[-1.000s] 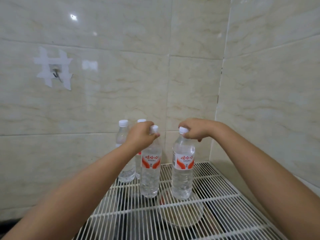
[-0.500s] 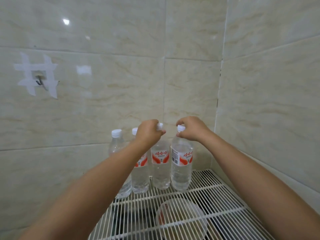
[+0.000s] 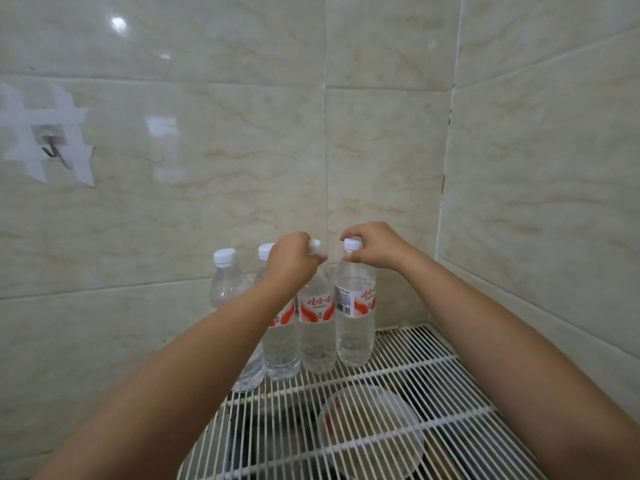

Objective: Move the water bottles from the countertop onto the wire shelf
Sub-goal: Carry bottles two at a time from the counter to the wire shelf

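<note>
Several clear water bottles with white caps and red-and-white labels stand upright in a row at the back of the white wire shelf, against the tiled wall. My left hand grips the neck of the third bottle. My right hand pinches the neck of the rightmost bottle just under its cap. Both of these bottles rest on the shelf. To the left stand a second bottle and the leftmost bottle, partly hidden by my left forearm.
Tiled walls meet in a corner right behind and to the right of the bottles. A round clear lid or dish lies under the shelf wires. A taped metal hook hangs on the left wall.
Both hands have carried their bottles back toward the wall and set them in the row beside the other two. The rightmost bottle has turned, showing its barcode.
</note>
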Demonstrator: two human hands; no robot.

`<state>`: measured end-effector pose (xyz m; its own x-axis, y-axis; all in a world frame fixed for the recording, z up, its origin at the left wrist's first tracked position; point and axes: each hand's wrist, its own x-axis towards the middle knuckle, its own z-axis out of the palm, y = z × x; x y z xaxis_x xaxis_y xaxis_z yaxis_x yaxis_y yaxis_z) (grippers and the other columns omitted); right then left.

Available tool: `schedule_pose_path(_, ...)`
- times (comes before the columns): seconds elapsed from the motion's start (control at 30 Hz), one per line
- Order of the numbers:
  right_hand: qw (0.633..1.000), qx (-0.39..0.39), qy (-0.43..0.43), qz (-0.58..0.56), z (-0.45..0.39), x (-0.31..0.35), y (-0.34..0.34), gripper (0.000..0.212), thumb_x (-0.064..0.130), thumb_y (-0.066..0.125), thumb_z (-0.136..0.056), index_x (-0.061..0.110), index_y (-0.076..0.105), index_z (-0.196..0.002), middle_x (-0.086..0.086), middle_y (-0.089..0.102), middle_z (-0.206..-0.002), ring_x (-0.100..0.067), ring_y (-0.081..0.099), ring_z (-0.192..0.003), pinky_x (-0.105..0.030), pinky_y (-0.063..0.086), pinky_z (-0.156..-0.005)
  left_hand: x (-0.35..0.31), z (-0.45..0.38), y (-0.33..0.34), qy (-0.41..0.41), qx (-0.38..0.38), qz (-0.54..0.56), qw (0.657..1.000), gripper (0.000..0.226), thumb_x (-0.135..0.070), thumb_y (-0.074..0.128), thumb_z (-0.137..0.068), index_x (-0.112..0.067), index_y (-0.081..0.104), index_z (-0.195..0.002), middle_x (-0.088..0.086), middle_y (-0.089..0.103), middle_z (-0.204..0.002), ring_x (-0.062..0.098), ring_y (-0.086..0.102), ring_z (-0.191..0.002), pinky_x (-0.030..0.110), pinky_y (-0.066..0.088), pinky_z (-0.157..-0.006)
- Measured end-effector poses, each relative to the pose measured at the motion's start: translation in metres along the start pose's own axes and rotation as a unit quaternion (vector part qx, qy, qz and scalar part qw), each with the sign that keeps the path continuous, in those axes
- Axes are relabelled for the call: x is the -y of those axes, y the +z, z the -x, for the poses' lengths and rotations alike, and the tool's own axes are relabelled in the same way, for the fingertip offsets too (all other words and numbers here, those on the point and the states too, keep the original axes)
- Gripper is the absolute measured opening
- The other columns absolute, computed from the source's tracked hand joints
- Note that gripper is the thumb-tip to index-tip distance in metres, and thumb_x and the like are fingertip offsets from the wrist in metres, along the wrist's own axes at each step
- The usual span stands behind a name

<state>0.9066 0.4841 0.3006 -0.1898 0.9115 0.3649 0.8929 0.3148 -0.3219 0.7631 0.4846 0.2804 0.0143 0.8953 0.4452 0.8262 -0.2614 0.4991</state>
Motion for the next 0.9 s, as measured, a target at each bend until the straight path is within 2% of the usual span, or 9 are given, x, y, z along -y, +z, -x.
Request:
schedule_pose_path(0.17, 1.0, 0.016, 0.002, 0.01, -0.003, 0.003, 0.001, 0.046, 0.019, 0.062, -0.086, 0.011, 0.051, -0.13, -0.008, 0.052, -0.137, -0.024, 0.047, -0.125, -0.031, 0.039, -0.1, -0.004, -0.004, -0.001, -0.008, 0.02, -0.043, 0.999, 0.031, -0.027, 0.056, -0.089, 0.0, 0.057, -0.103, 0.016, 0.063, -0.106, 0.029, 0.058, -0.099, 0.031, 0.04, -0.074)
schedule_pose_path(0.3, 0.999, -0.008, 0.03, 0.021, -0.004, 0.003, 0.01, 0.047, 0.02, 0.058, -0.088, 0.013, 0.046, -0.133, -0.009, 0.053, -0.136, -0.025, 0.05, -0.123, -0.031, 0.04, -0.099, -0.005, 0.001, 0.001, 0.008, 0.033, -0.063, 0.997, 0.033, -0.029, 0.055, -0.09, -0.001, 0.054, -0.108, 0.015, 0.062, -0.111, 0.028, 0.058, -0.103, 0.032, 0.044, -0.08)
schedule_pose_path(0.47, 0.998, -0.031, 0.058, 0.003, -0.004, 0.008, 0.014, 0.04, 0.02, 0.059, -0.087, 0.01, 0.053, -0.125, -0.012, 0.059, -0.126, -0.027, 0.055, -0.114, -0.032, 0.045, -0.093, -0.006, 0.005, -0.004, 0.015, 0.056, -0.079, 0.995, 0.037, -0.024, 0.049, -0.093, -0.002, 0.046, -0.122, 0.017, 0.056, -0.124, 0.029, 0.053, -0.115, 0.033, 0.043, -0.091)
schedule_pose_path(0.57, 0.997, -0.045, 0.068, 0.004, -0.003, 0.012, 0.016, 0.03, 0.022, 0.06, -0.086, 0.005, 0.06, -0.111, -0.013, 0.064, -0.114, -0.028, 0.058, -0.105, -0.028, 0.042, -0.077, -0.006, 0.01, -0.006, 0.013, 0.063, -0.079, 0.995, 0.038, -0.018, 0.047, -0.094, -0.002, 0.04, -0.127, 0.017, 0.054, -0.128, 0.029, 0.051, -0.118, 0.033, 0.042, -0.094)
schedule_pose_path(0.63, 0.996, -0.052, 0.073, -0.006, -0.001, 0.014, 0.018, 0.029, 0.021, 0.06, -0.086, 0.004, 0.06, -0.11, -0.014, 0.064, -0.111, -0.029, 0.058, -0.105, -0.027, 0.038, -0.073, -0.005, 0.013, -0.007, 0.01, 0.072, -0.079, 0.994, 0.039, -0.016, 0.047, -0.094, -0.002, 0.037, -0.129, 0.017, 0.052, -0.129, 0.029, 0.05, -0.119, 0.034, 0.041, -0.096)
schedule_pose_path(0.7, 0.995, -0.061, 0.08, -0.017, 0.002, 0.013, 0.019, 0.031, 0.021, 0.059, -0.087, 0.003, 0.059, -0.112, -0.016, 0.063, -0.112, -0.031, 0.057, -0.106, -0.031, 0.043, -0.076, -0.006, 0.016, -0.008, 0.013, 0.079, -0.075, 0.994, 0.038, -0.015, 0.048, -0.093, -0.003, 0.037, -0.127, 0.016, 0.052, -0.129, 0.029, 0.051, -0.118, 0.034, 0.042, -0.094)
schedule_pose_path(0.8, 0.994, -0.069, 0.087, -0.003, 0.005, 0.014, 0.022, 0.034, 0.023, 0.055, -0.089, 0.005, 0.054, -0.118, -0.018, 0.06, -0.116, -0.031, 0.055, -0.108, -0.034, 0.045, -0.084, -0.007, 0.024, -0.009, 0.029, 0.079, -0.071, 0.994, 0.046, -0.014, 0.048, -0.093, -0.005, 0.03, -0.134, 0.014, 0.047, -0.135, 0.027, 0.047, -0.123, 0.033, 0.04, -0.097)
schedule_pose_path(0.9, 0.995, -0.048, 0.09, 0.014, 0.01, 0.015, 0.027, 0.045, 0.024, 0.05, -0.091, 0.011, 0.04, -0.133, -0.018, 0.05, -0.126, -0.032, 0.047, -0.117, -0.035, 0.043, -0.092, -0.004, 0.035, -0.011, 0.055, 0.062, -0.082, 0.993, 0.048, -0.012, 0.045, -0.093, -0.008, 0.029, -0.138, 0.011, 0.043, -0.139, 0.024, 0.043, -0.126, 0.034, 0.039, -0.1)
